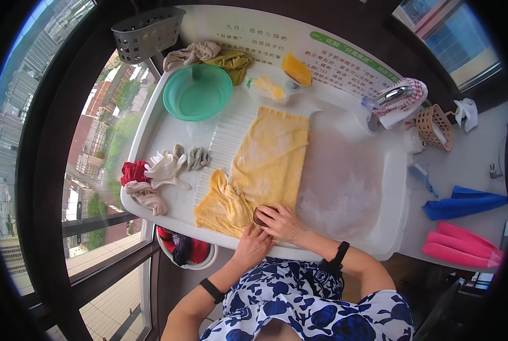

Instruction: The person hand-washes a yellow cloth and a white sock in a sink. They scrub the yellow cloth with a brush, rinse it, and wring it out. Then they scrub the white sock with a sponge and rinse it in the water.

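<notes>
A wet yellow garment (275,157) with pale, foamy-looking patches is spread over the ribbed washboard (226,132) of a white laundry sink. Its lower left part lies folded and bunched. In my right hand (284,223) is a dark brown, oval scrubbing brush (261,215), resting on the garment near the sink's front edge. My fingers cover much of the brush, and its underside is hidden. Just left of it, my left hand (254,245) holds the garment down at its near edge, fingertips close to the brush. Cloudy water (343,170) fills the basin to the right.
A green plastic basin (198,93) stands at the back left. White gloves (165,166) and a red cloth (134,172) lie by the left rim. Behind the garment sits a soap container (269,90). A chrome faucet (394,96) rises at right, near pink gloves (460,245).
</notes>
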### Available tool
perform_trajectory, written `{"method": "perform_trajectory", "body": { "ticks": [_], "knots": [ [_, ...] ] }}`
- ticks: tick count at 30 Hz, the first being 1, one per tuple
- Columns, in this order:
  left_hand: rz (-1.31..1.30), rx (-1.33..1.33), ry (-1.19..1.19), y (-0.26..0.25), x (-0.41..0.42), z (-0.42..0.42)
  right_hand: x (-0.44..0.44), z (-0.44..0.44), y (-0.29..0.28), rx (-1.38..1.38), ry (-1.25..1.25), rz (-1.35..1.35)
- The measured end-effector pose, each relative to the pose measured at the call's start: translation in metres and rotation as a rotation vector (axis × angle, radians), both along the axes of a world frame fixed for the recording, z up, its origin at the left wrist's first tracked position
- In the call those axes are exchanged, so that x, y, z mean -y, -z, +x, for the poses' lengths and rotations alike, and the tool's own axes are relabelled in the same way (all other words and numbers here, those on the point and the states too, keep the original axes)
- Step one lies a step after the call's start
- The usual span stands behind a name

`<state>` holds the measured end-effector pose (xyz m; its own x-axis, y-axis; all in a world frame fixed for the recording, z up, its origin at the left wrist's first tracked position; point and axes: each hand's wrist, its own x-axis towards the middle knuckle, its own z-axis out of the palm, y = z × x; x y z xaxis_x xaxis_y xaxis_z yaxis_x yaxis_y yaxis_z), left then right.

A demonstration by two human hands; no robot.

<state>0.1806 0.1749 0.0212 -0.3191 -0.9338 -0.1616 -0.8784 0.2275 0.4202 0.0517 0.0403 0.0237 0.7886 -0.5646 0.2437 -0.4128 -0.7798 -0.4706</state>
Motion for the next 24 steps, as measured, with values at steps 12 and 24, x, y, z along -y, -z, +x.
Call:
{"method": "perform_trajectory", "body": {
  "ticks": [12,24],
  "knots": [
    [-0.179,-0.086,-0.009,0.000,0.006,0.009,0.086,0.051,0.024,-0.083,0.055,-0.216],
    [-0.170,-0.122,0.009,0.000,0.010,0.008,0.173,0.130,0.025,-0.216,0.254,-0.182]
  ]
}}
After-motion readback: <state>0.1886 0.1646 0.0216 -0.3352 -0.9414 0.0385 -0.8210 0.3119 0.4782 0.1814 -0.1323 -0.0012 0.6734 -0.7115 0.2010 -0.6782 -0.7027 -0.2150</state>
